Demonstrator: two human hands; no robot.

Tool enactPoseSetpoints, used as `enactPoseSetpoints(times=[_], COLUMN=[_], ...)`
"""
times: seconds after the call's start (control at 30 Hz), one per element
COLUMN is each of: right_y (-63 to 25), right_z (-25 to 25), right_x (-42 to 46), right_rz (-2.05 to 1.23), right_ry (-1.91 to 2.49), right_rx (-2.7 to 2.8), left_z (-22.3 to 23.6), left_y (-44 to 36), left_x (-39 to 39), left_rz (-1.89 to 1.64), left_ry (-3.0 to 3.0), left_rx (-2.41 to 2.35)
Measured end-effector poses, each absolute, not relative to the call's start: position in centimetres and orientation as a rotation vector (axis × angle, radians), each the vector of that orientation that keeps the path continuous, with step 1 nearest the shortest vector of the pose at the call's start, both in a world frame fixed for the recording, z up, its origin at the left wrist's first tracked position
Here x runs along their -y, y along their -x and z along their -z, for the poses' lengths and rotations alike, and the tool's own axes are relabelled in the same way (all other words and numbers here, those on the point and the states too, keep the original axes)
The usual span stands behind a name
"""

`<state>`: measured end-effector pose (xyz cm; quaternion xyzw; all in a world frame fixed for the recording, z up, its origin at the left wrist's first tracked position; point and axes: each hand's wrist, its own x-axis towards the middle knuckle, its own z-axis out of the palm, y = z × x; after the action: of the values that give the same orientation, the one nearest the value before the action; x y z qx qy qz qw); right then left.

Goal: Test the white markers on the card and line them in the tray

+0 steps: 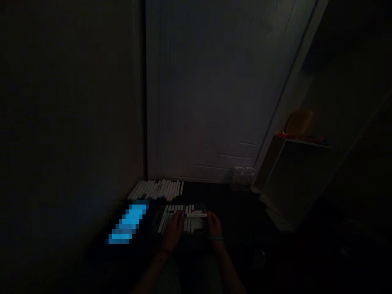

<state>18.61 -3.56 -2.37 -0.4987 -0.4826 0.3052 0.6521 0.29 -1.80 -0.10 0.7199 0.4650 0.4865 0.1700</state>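
In dim light, a white marker (196,215) lies level between my two hands. My left hand (174,229) has its fingers closed at the marker's left end, which looks dark. At the other end, the fingers of my right hand (214,225) pinch the marker. Below them is a clear case (206,233) with several white markers (167,213) standing side by side in it. Part of that row is hidden behind my left hand. The right portion of the case shows a pale bottom with no markers over it.
A row of several white markers (157,189) lies at the back left against the wall. A glowing, pixelated blue screen (128,223) is to the left of the case. Two small clear containers (244,179) stand at the back right, beside a cabinet (294,179).
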Motion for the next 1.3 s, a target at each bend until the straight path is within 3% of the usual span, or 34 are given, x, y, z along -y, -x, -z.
enactPoseSetpoints(times=[1.3], right_y=[-18.0], right_z=[-0.1], right_x=[4.8], right_rz=[-0.681], right_ry=[1.181], right_rx=[1.064], left_z=[0.0], left_y=[-0.5], left_x=[2.0], left_rz=[-1.398], left_ry=[-2.058], left_rx=[-1.314])
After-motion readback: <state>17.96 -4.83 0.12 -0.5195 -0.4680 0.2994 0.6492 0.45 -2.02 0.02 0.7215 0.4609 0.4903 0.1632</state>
